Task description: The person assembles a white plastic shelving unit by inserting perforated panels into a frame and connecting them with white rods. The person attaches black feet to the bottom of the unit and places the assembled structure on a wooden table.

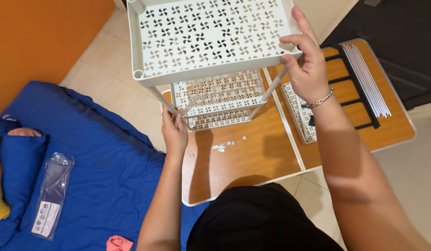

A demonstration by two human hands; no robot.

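A blue mattress fills the lower left of the frame, spread over a pale tiled floor. Right of it, across the middle, stands a wooden tabletop with a white edge, made of two panels side by side.

Over the tabletop, in the upper centre, rises a white shelf rack: its top tray, punched with a pinwheel pattern, sits closest to the camera, and two lower trays show beneath it, joined by thin white poles. The rack's foot stands on the tabletop.

The right hand, a bracelet at the wrist, is in the upper right; its grip is closed on the right rim of the top tray, fingers over the edge and thumb under. The left hand, at centre left, has its grip wrapped narrowly around the lower end of the front left pole.

On the right panel lie a black metal frame and, touching its far side, a bundle of silver rods. Another white punched tray lies just under the right forearm.

On the mattress at lower left rests a clear plastic bag with a printed card inside. Small white fittings and screws are scattered on the tabletop just in front of the rack.
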